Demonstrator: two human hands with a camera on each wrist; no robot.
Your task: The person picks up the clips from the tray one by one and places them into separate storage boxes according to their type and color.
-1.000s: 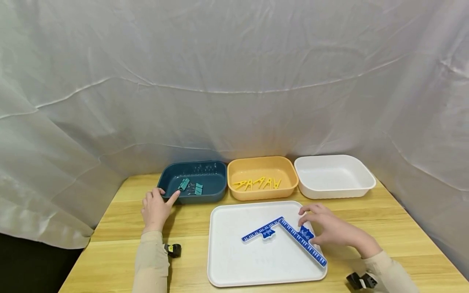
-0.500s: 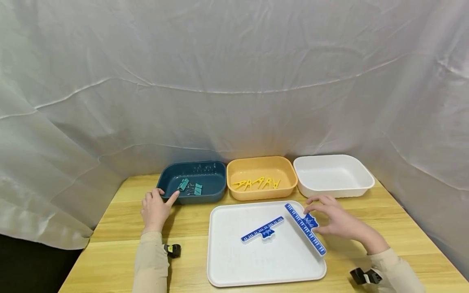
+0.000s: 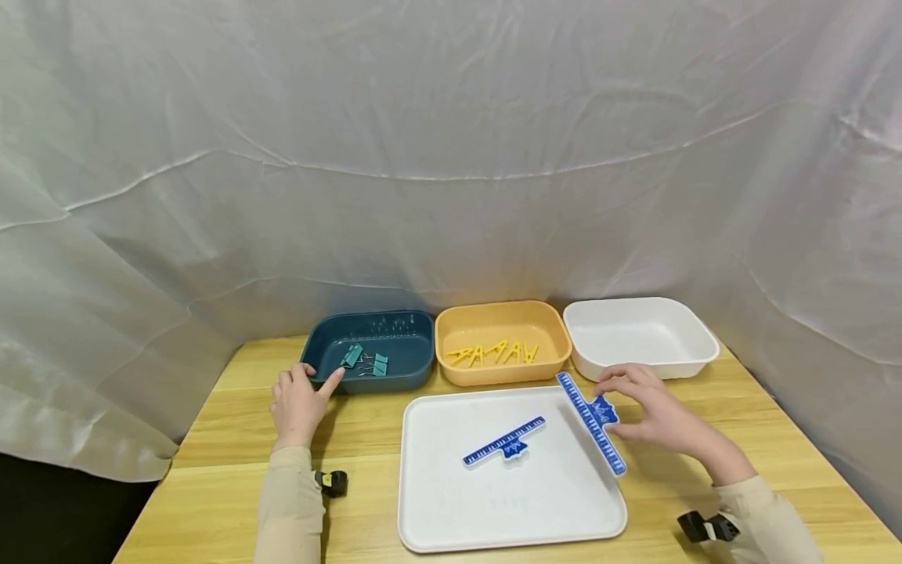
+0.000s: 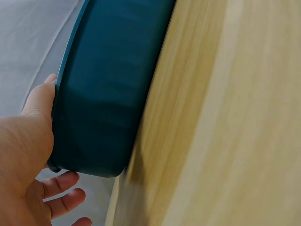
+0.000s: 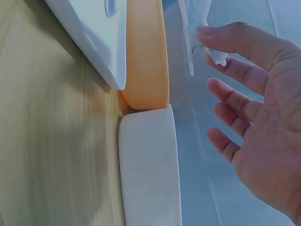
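Note:
In the head view, my right hand (image 3: 658,419) pinches a long blue page clip (image 3: 590,423) with a piano-key print by its shaped handle. The clip hangs tilted over the right edge of the white tray (image 3: 451,509). Thumb and index finger hold its pale side (image 5: 196,16) in the right wrist view; the other fingers are spread. A second blue page clip (image 3: 503,443) lies on the tray. My left hand (image 3: 299,407) grips the near left corner of the dark teal bin (image 3: 402,382), thumb on the rim. Teal binder clips (image 3: 352,356) lie in that bin.
Right of the teal bin stands an orange bin (image 3: 503,376) with several yellow clothespins (image 3: 514,352). A white bin (image 3: 648,368) stands at the right end of the row, just beyond my right hand. Grey cloth (image 3: 451,196) hangs behind the wooden table (image 3: 352,486).
My right hand has lifted the right-hand page clip off the tray and away from the other clip, moving it up and slightly right. The left hand has stayed at the teal bin.

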